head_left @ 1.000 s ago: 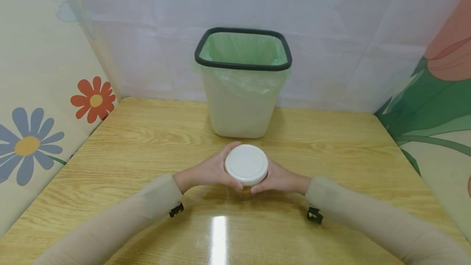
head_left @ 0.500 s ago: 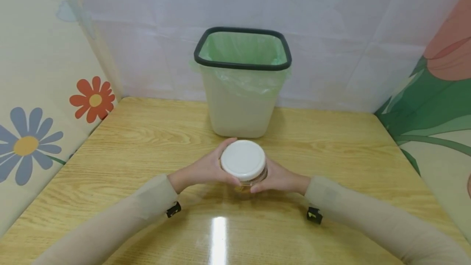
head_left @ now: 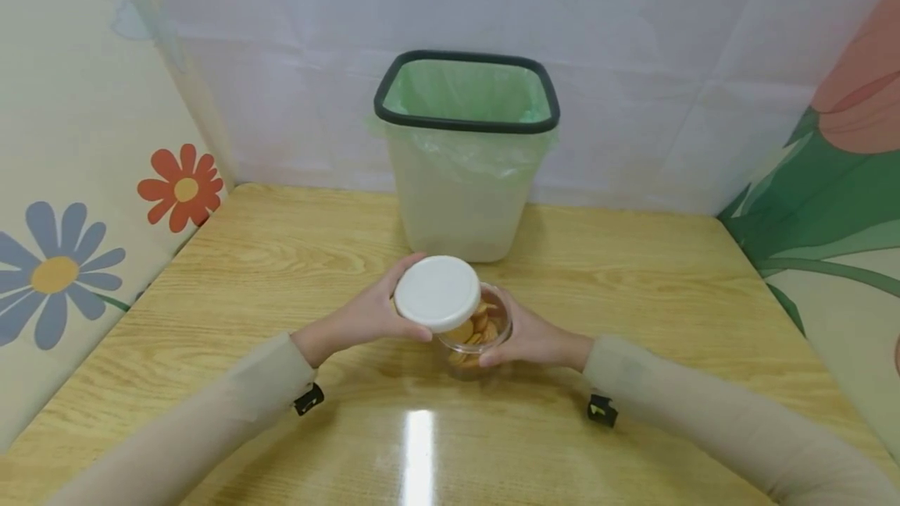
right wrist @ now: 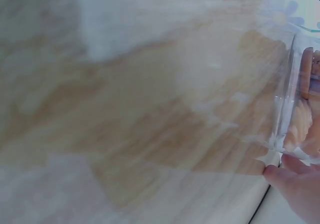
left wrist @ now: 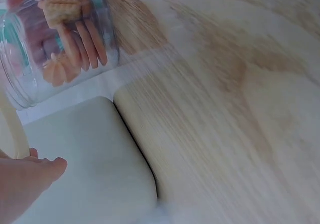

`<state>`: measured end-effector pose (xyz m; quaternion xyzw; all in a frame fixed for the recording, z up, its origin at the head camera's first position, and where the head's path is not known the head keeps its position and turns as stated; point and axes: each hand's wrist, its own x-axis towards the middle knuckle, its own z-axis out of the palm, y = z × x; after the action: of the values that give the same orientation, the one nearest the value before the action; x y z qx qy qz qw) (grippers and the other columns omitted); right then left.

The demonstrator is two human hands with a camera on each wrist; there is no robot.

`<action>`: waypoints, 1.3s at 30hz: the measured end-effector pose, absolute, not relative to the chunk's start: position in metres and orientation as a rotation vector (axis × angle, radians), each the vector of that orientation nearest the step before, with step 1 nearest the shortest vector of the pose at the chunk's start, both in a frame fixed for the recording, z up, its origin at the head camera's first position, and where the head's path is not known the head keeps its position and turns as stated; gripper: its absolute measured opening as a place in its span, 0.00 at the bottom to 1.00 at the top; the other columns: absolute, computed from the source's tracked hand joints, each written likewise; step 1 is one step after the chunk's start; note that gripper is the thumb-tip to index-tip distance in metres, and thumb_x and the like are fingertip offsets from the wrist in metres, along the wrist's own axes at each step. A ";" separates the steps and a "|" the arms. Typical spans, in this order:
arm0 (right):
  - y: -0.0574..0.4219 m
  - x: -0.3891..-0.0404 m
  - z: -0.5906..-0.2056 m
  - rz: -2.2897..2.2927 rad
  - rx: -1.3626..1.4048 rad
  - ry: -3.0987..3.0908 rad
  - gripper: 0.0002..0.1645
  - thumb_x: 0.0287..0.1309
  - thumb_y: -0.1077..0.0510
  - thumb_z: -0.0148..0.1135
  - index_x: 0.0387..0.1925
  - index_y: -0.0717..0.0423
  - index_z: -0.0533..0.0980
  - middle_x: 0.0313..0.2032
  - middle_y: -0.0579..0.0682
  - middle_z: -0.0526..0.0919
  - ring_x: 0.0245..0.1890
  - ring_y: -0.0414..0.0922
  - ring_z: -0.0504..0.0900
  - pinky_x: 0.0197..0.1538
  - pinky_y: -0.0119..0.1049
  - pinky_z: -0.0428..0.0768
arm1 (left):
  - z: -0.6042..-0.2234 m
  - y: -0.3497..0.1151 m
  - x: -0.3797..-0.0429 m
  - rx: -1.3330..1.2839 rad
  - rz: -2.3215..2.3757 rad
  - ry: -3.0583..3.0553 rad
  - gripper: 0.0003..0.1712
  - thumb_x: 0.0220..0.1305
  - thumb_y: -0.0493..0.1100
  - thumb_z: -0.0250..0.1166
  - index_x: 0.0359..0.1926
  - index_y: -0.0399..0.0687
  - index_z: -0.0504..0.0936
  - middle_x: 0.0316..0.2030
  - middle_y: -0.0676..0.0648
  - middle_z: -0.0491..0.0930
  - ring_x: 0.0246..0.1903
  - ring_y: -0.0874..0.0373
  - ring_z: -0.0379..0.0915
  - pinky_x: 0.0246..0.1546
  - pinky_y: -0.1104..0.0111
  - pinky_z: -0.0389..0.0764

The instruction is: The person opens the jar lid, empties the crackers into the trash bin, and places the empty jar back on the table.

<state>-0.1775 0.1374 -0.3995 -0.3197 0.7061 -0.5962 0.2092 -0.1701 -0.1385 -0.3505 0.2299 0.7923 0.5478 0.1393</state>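
Observation:
My left hand (head_left: 376,309) grips a round white lid (head_left: 437,293) by its edge, raised over the left part of a clear jar (head_left: 501,332). In the head view the lid overlaps part of the jar's mouth. Orange-brown biscuits (head_left: 481,322) show inside, and the left wrist view makes out a ridged biscuit (left wrist: 61,11) through the clear wall. On the jar's right side my right hand (head_left: 530,334) holds it, thumb at the near side and the other fingers mostly hidden behind. The right wrist view catches that hand (right wrist: 300,186) at the jar's base.
Behind the jar stands a pale bin (head_left: 460,209) with a black rim (head_left: 467,126) and a green bag liner (head_left: 464,88). The wood-grain table (head_left: 668,287) meets a white sheet at the back. Flower-printed panels (head_left: 52,276) flank both sides.
At first the lid sat on the jar between both hands. My left hand has lifted it and moved it left, uncovering the biscuits. The right hand and jar stay in place.

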 end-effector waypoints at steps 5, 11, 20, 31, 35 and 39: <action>0.138 -0.178 -0.399 -1.641 -0.884 1.977 0.66 0.43 0.57 0.79 0.74 0.63 0.44 0.70 0.66 0.51 0.67 0.66 0.58 0.66 0.52 0.63 | -0.352 -0.144 -0.171 0.665 1.598 2.293 0.70 0.40 0.48 0.83 0.75 0.37 0.45 0.67 0.32 0.59 0.66 0.38 0.56 0.66 0.42 0.50; 0.138 -0.178 -0.400 -1.641 -0.857 1.973 0.67 0.43 0.55 0.80 0.74 0.62 0.45 0.70 0.67 0.51 0.68 0.65 0.57 0.66 0.52 0.62 | -0.352 -0.147 -0.171 0.654 1.591 2.325 0.70 0.39 0.47 0.83 0.75 0.38 0.46 0.67 0.32 0.58 0.66 0.36 0.55 0.66 0.40 0.48; 0.139 -0.177 -0.399 -1.604 -0.807 2.018 0.67 0.42 0.59 0.79 0.74 0.64 0.44 0.71 0.67 0.51 0.68 0.66 0.56 0.67 0.52 0.60 | -0.356 -0.156 -0.174 0.662 1.621 2.353 0.69 0.38 0.46 0.83 0.74 0.36 0.47 0.66 0.31 0.61 0.64 0.36 0.58 0.67 0.41 0.48; 0.139 -0.176 -0.398 -1.594 -0.804 2.035 0.65 0.42 0.60 0.79 0.73 0.66 0.45 0.70 0.66 0.52 0.68 0.65 0.58 0.68 0.51 0.59 | -0.358 -0.167 -0.174 0.616 1.606 2.420 0.67 0.40 0.43 0.82 0.73 0.37 0.48 0.66 0.30 0.59 0.64 0.35 0.58 0.66 0.40 0.50; 0.139 -0.177 -0.398 -1.592 -0.808 2.034 0.66 0.42 0.58 0.79 0.73 0.66 0.45 0.70 0.66 0.52 0.68 0.65 0.58 0.68 0.52 0.59 | -0.359 -0.171 -0.175 0.599 1.595 2.437 0.69 0.39 0.44 0.83 0.74 0.35 0.46 0.66 0.29 0.58 0.64 0.34 0.57 0.66 0.40 0.50; 0.139 -0.177 -0.399 -1.592 -0.806 2.036 0.66 0.43 0.59 0.79 0.73 0.65 0.45 0.70 0.66 0.52 0.68 0.65 0.58 0.68 0.52 0.60 | -0.361 -0.176 -0.175 0.591 1.587 2.449 0.69 0.40 0.45 0.83 0.74 0.35 0.45 0.66 0.28 0.59 0.63 0.34 0.59 0.65 0.41 0.53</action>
<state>-0.1769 0.1393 -0.3986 -0.2907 0.7344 -0.5743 0.2152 -0.1752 -0.1756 -0.3610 0.1978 0.8198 0.5311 0.0818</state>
